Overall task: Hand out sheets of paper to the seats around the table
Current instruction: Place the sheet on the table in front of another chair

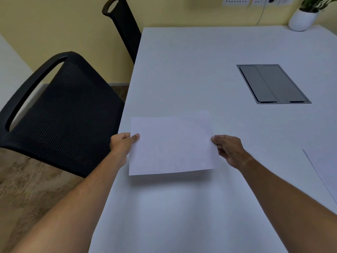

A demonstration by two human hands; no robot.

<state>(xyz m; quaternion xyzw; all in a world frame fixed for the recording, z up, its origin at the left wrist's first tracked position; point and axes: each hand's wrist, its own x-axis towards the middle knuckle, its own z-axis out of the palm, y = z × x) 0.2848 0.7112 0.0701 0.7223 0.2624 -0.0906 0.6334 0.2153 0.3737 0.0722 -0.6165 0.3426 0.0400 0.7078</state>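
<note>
A blank white sheet of paper (172, 144) hovers just above the white table (191, 70), near its left edge, casting a shadow below its near edge. My left hand (122, 143) pinches the sheet's left edge with the thumb on top. My right hand (228, 149) holds the right edge with its fingertips. A black mesh chair (63, 110) stands at the table's left side, beside the sheet. A second black chair (124, 28) stands farther back along the same side.
A grey cable hatch (272, 84) is set into the table's middle right. A white pot with a green plant (302, 19) stands at the far right corner. Another paper's edge (319, 176) lies at the right. Wall sockets (237, 0) are behind.
</note>
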